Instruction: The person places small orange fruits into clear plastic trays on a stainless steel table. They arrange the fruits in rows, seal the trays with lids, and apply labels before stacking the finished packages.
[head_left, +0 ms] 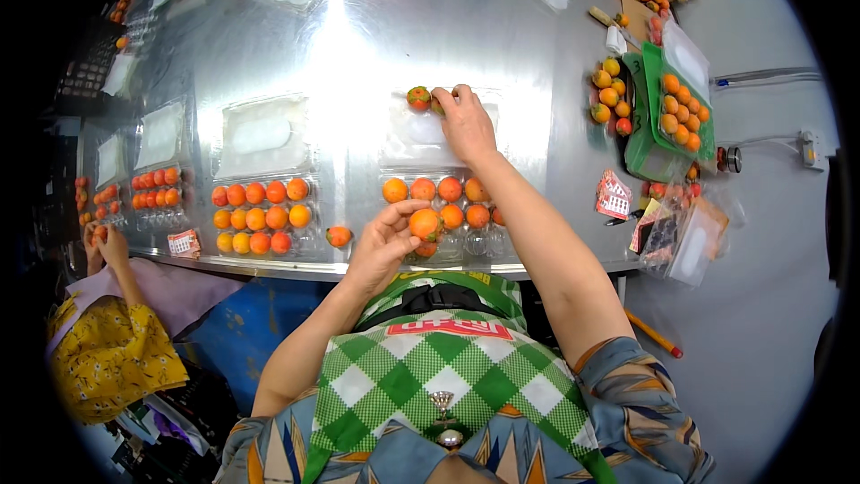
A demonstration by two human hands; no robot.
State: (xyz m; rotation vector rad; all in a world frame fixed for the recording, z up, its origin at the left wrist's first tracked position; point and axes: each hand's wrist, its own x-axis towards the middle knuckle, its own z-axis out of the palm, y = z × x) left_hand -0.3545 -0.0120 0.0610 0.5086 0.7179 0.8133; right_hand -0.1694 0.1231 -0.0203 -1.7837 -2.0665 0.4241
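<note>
Orange fruit [425,222] sits pinched in the left hand [387,242] over a clear tray [445,215] on the steel table [358,54]; the right hand [466,121] closes loosely on another fruit [438,105] farther back.

Clear fruit tray [466,237] front; red-white label [614,195] right

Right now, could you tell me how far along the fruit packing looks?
Done: the clear tray on the left is full. In hand: the left hand sets an orange fruit into the half-filled tray; the right hand reaches loose fruit. Left: empty cups nearest the person.
</note>
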